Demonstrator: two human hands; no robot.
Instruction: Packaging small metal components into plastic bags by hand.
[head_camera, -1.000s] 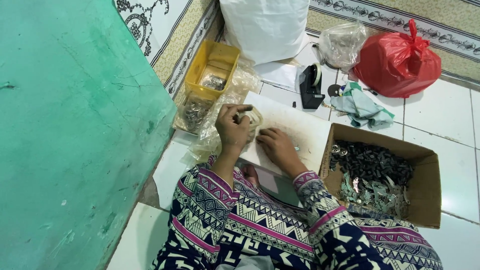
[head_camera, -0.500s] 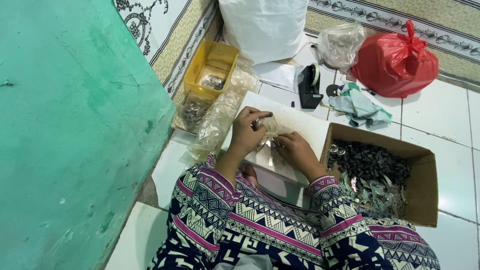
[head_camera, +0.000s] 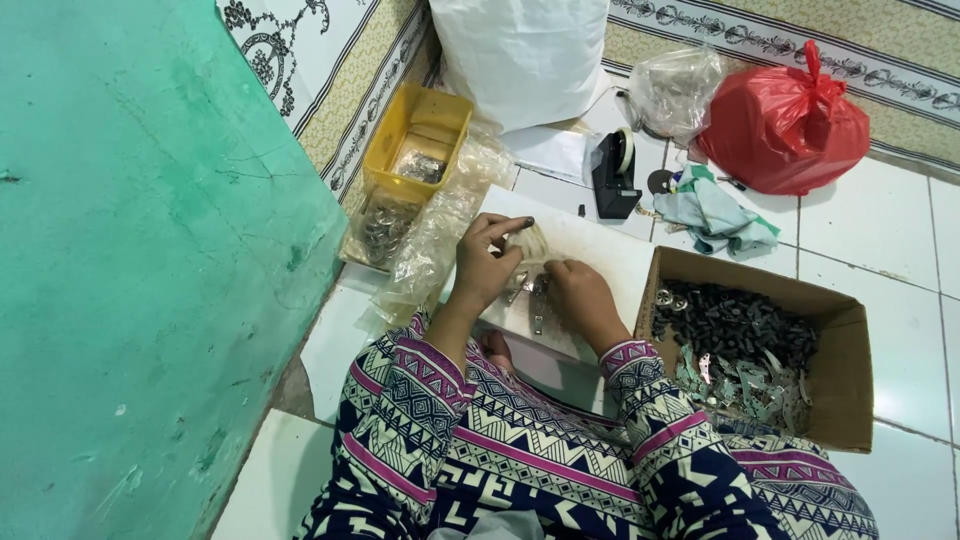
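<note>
**Hands at work over a white board on a tiled floor**

From my remote seat I look down on a seated person in patterned navy, pink and white sleeves, working over a flat white rectangular board (head_camera: 590, 250) on the white tiled floor (head_camera: 880, 240). The left hand (head_camera: 487, 265) has its grip closed, fingers pinching a small, crinkled clear plastic pouch (head_camera: 530, 240) held just above the board. The right hand (head_camera: 580, 295) rests beside it, fingers curled down onto small silver metal pieces (head_camera: 530, 295) lying on the board; I cannot tell whether its grip has closed on any of them.

Just right of the board stands an open brown cardboard box (head_camera: 850, 340) filled with dark and silvery metal parts. To the left, a yellow plastic tray (head_camera: 390, 150) sits near a heap of clear plastic bags (head_camera: 440, 230). Beyond the board stand a black tape dispenser (head_camera: 613, 180), a crumpled green and white cloth (head_camera: 715, 215), a tied red plastic bag (head_camera: 785, 130) and a large white sack (head_camera: 520, 55).
</note>
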